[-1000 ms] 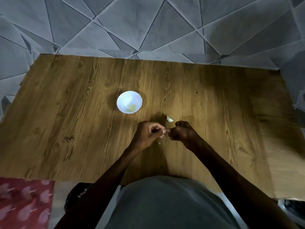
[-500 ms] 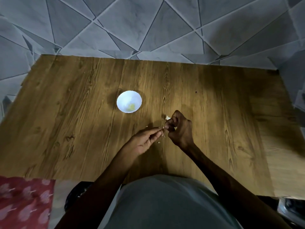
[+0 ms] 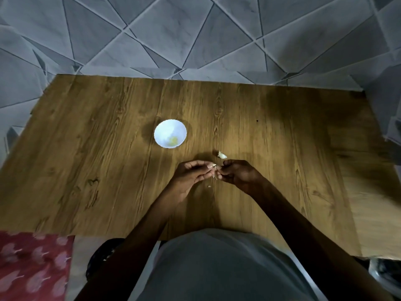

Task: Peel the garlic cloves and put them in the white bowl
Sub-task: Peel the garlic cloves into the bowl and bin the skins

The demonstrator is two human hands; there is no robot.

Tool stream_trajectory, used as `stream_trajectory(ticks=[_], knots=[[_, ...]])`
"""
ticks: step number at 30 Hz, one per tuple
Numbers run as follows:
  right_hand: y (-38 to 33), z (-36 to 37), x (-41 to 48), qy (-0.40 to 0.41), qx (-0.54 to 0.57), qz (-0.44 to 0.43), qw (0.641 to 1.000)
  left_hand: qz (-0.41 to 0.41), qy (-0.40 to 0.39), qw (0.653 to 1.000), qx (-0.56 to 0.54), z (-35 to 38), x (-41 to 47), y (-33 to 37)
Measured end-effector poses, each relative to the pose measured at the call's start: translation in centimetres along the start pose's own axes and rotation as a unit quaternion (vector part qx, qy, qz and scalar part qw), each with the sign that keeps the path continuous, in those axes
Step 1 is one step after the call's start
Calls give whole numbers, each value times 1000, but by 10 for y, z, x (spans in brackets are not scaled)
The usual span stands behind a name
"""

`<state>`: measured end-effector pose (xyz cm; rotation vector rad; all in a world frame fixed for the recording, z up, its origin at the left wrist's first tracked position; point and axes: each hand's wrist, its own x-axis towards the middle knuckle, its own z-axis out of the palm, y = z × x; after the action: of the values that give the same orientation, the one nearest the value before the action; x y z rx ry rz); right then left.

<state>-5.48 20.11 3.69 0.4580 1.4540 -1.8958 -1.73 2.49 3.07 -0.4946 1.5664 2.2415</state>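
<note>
Since half a second ago, the left hand [image 3: 191, 177] is being brought up level with the right hand [image 3: 238, 174], and its fingers, stretched out before, are now being curled in. A clove [image 3: 213, 166] is being pinched between the fingertips of both hands, which are being held close together over the tabletop [image 3: 86, 170]. How much skin is left on it cannot be told, because it is small and partly covered. A second clove [image 3: 221, 154] is lying on the tabletop just beyond the hands. Small skin scraps [image 3: 209, 186] are lying under the hands. The bowl [image 3: 167, 129] is standing to the far left of the hands, apart from them, and a yellow piece [image 3: 173, 140] is being kept in it. A red cloth [image 3: 32, 268] is being seen at the near left corner.
</note>
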Motion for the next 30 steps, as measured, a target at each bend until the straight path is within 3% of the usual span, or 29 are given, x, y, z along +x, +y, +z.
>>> stream_trajectory(ticks=[4, 10, 12, 18, 24, 27, 30], knots=[[12, -3, 5, 100, -161, -120, 974, 14, 23, 999, 19, -3, 0, -3], [20, -6, 11, 152, -349, -212, 900, 19, 18, 999, 37, -5, 1, -5], [20, -7, 13, 143, -361, -224, 894, 26, 17, 999, 42, -4, 0, -5], [12, -1, 3, 87, -286, -196, 934, 33, 24, 998, 48, -1, -1, -5], [11, 3, -5, 83, -289, -220, 928, 25, 30, 999, 15, 5, -2, -5], [10, 4, -5, 91, -327, -250, 907, 23, 30, 999, 8, 6, -3, -4], [8, 3, -7, 84, -397, -312, 859, 25, 28, 999, -1, 6, -5, -2]])
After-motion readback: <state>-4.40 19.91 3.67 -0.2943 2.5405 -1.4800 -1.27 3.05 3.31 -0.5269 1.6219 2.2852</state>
